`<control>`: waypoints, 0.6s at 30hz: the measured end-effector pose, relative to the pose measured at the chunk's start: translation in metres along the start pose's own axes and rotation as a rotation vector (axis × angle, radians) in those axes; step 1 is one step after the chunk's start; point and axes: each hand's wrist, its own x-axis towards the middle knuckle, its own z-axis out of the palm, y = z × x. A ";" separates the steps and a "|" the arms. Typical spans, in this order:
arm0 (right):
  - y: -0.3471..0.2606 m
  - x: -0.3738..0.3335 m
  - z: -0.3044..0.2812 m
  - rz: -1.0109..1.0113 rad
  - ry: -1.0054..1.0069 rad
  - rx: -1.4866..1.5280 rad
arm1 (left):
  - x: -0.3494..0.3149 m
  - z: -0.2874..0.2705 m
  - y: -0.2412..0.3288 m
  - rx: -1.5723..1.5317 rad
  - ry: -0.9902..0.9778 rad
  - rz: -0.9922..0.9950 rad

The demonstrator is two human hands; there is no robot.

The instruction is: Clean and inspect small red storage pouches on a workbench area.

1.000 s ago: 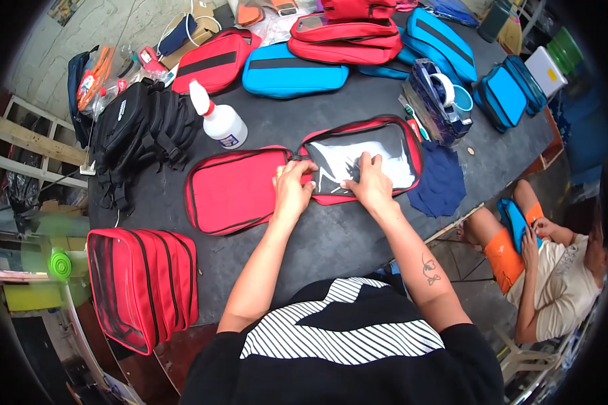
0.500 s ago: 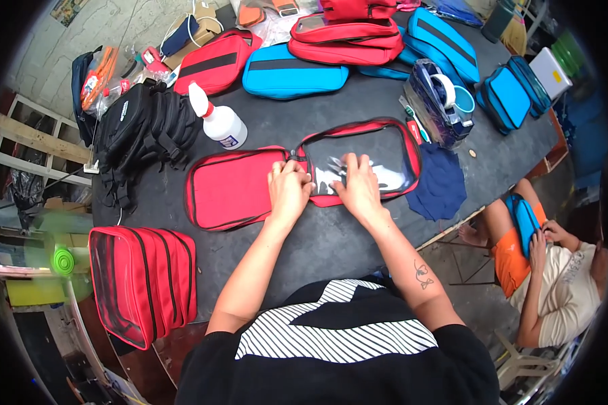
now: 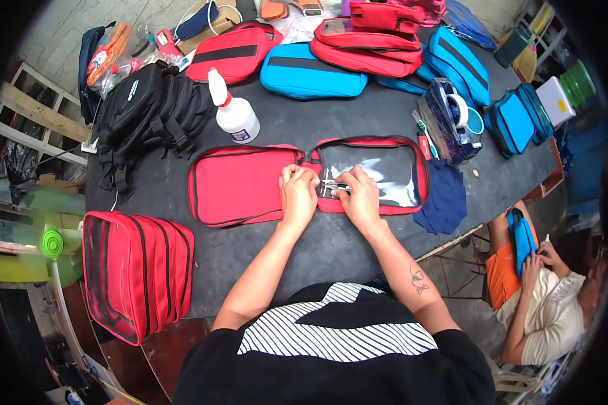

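Note:
A red bag lies opened flat on the dark table, its fabric half to the left. Its clear plastic window is to the right, and black zipper tape runs around both halves. My left hand is closed, fingertips pinching the bag at the seam between the halves. My right hand grips small metal thread snips over the window's left edge, blades toward my left fingers. Any thread between them is too small to make out.
Left stands a stack of red clear-front bags. Behind are a white spray bottle, a black backpack and blue bags. A tape dispenser and navy cloth lie right. A seated person handles a blue bag.
The snips in my right hand now show clearly, pointing at the seam. Both hands stay close together there. The whole view has shifted slightly, and the bag lies more level in it.

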 end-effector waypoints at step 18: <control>-0.011 0.005 0.003 -0.177 0.148 -0.206 | 0.000 -0.006 0.001 0.021 -0.071 0.047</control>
